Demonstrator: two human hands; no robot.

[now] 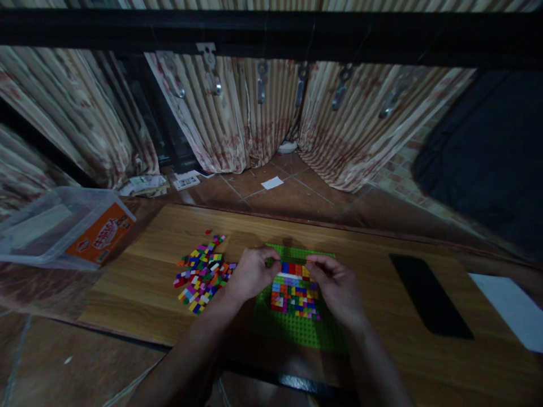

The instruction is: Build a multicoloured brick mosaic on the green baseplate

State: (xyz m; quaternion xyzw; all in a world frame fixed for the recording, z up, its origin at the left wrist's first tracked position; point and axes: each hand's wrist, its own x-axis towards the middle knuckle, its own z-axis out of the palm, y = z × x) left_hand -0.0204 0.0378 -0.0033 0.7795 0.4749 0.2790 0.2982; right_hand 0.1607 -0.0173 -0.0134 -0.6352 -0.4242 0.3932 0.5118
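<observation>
A green baseplate lies on a low wooden board. A patch of many small coloured bricks is pressed onto its middle. My left hand rests at the plate's left edge with fingers curled, pinching at the top left of the brick patch. My right hand sits at the right of the patch, fingers bent and pinched near its top edge. What either pinch holds is too small to make out. A loose heap of coloured bricks lies left of the plate, close to my left hand.
A black phone lies flat on the board at the right, a white sheet beyond it. A clear plastic box with an orange label stands at the far left. Curtains hang behind over a tiled floor.
</observation>
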